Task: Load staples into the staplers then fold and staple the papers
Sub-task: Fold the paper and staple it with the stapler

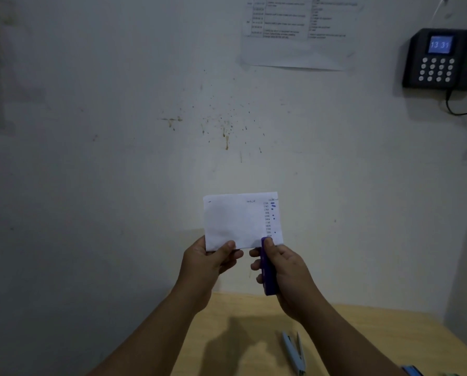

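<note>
Fingers (256, 265) of the right hand (286, 270) are wrapped round the purple stapler (268, 270), pointing to 12 o'clock onto the folded paper (240, 221), pinched by the left hand (213, 257).

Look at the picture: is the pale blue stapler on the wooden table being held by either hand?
No, the pale blue stapler lies alone on the wooden table, while the right hand grips a purple stapler.
</note>
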